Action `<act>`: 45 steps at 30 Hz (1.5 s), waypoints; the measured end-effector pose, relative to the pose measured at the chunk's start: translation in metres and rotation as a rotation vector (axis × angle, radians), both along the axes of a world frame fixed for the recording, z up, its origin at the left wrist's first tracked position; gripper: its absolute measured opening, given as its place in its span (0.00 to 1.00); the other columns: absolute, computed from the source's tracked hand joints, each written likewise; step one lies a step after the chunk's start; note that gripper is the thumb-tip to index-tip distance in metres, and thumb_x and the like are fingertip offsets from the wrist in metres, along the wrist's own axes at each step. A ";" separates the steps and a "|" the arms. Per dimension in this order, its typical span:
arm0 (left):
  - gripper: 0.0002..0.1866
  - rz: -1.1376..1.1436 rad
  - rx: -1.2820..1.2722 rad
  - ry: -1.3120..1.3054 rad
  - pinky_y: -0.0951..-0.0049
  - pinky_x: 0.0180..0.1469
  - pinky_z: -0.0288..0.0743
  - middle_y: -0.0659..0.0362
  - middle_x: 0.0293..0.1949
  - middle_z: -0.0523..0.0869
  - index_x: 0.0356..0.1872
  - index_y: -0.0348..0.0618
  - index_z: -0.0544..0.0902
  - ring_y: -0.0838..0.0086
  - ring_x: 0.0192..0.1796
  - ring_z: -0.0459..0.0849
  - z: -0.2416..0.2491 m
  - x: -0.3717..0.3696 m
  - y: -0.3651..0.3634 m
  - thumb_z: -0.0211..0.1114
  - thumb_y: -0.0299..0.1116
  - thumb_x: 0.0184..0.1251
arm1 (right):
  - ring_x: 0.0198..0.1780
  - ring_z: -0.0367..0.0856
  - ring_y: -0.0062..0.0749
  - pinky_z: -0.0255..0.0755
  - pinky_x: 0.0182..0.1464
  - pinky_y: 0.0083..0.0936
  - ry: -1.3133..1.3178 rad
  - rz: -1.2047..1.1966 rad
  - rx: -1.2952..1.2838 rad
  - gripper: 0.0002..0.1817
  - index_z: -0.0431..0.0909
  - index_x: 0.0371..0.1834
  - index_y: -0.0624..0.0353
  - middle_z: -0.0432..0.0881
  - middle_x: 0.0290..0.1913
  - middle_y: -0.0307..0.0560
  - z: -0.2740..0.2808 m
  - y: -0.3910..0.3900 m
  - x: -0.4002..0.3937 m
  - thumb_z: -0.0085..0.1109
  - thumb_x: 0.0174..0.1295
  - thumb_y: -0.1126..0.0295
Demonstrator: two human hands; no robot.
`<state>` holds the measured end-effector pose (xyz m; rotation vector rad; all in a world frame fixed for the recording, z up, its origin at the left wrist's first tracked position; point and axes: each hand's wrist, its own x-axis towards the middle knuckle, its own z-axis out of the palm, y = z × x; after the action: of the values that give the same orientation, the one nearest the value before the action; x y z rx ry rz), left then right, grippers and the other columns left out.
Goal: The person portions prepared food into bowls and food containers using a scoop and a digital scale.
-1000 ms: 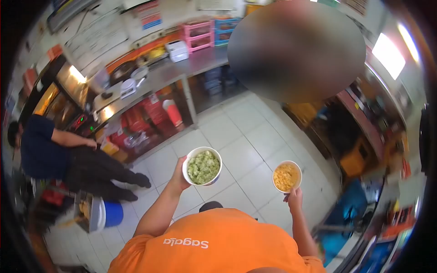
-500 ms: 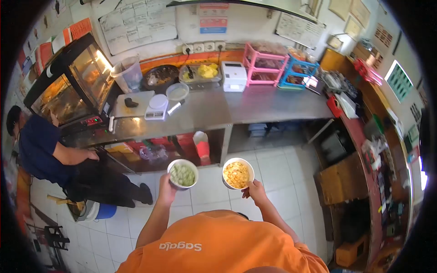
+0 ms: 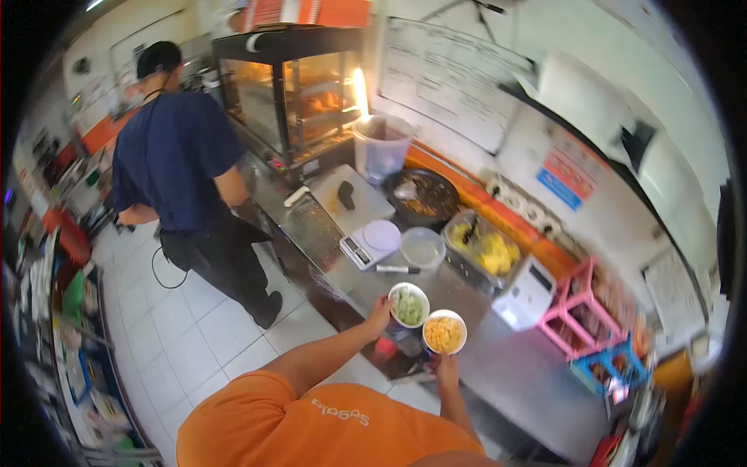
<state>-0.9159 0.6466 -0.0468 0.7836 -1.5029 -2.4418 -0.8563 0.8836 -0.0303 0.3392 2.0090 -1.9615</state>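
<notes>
My left hand (image 3: 380, 314) is wrapped round a white paper cup (image 3: 409, 324) filled with pale green chopped food (image 3: 407, 306). In my right hand (image 3: 447, 369) is a second white cup (image 3: 429, 350), full of orange-yellow pieces (image 3: 443, 335). The two cups are side by side, their rims close together, and overlap the front edge of the steel counter (image 3: 513, 366) in this view. Just beyond them on the counter lie a white-and-black marker (image 3: 398, 269), a round clear tub (image 3: 422, 248) and a white kitchen scale (image 3: 370, 244).
A co-worker (image 3: 175, 156) in a dark shirt stands at the left, near a lit food warmer (image 3: 288, 93). Along the counter are a cutting board (image 3: 373, 204), a black pan (image 3: 424, 198), a metal tray (image 3: 482, 247), a white device (image 3: 526, 294) and a pink rack (image 3: 583, 311).
My view has swung left. Both cups have come closer together and nearer the counter, still held. The co-worker has moved away from the warmer's front and turned away.
</notes>
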 end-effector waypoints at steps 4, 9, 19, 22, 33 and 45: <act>0.32 -0.211 -0.780 -0.115 0.64 0.58 0.65 0.46 0.58 0.70 0.62 0.35 0.63 0.65 0.59 0.69 -0.025 0.002 -0.027 0.54 0.50 0.65 | 0.35 0.80 0.35 0.74 0.29 0.30 -0.170 0.282 -0.070 0.24 0.60 0.54 0.63 0.78 0.44 0.54 0.006 0.001 0.008 0.48 0.65 0.54; 0.25 -0.142 -0.533 -0.145 0.73 0.50 0.71 0.51 0.44 0.81 0.49 0.34 0.76 0.70 0.46 0.79 0.015 0.085 -0.093 0.58 0.48 0.64 | 0.34 0.80 0.33 0.75 0.33 0.27 -0.480 0.645 -0.046 0.30 0.57 0.64 0.66 0.79 0.45 0.54 -0.010 -0.035 0.020 0.50 0.65 0.58; 0.22 0.431 -0.405 -0.278 0.74 0.45 0.68 0.59 0.33 0.81 0.37 0.36 0.82 0.75 0.40 0.75 0.039 0.233 -0.255 0.52 0.48 0.68 | 0.31 0.79 0.26 0.70 0.28 0.21 -0.186 1.025 -0.044 0.19 0.69 0.56 0.59 0.80 0.38 0.44 0.014 -0.235 -0.028 0.50 0.66 0.61; 0.13 0.536 -0.366 -0.195 0.72 0.45 0.68 0.57 0.46 0.76 0.49 0.44 0.73 0.72 0.46 0.75 0.051 0.267 -0.313 0.49 0.31 0.64 | 0.32 0.79 0.27 0.69 0.31 0.21 -0.260 0.907 -0.021 0.19 0.69 0.56 0.59 0.80 0.38 0.46 0.043 -0.307 -0.022 0.49 0.66 0.62; 0.26 0.593 -0.109 -0.162 0.65 0.48 0.69 0.54 0.55 0.71 0.62 0.48 0.59 0.70 0.51 0.74 0.060 0.225 -0.475 0.54 0.32 0.62 | 0.33 0.80 0.28 0.71 0.32 0.19 -0.035 0.949 -0.150 0.23 0.69 0.56 0.64 0.80 0.38 0.47 0.166 -0.426 -0.090 0.52 0.64 0.59; 0.25 0.358 -0.154 -0.066 0.64 0.54 0.65 0.55 0.55 0.72 0.60 0.46 0.64 0.67 0.55 0.74 0.101 0.040 -0.643 0.55 0.42 0.65 | 0.36 0.76 0.20 0.68 0.37 0.18 0.808 0.953 -0.112 0.14 0.76 0.48 0.64 0.79 0.36 0.41 0.328 -0.660 -0.252 0.53 0.64 0.67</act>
<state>-0.8760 0.0038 0.0540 1.0101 -1.4091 -2.0352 -1.1086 0.2233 0.2975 -1.3737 1.8273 -1.6071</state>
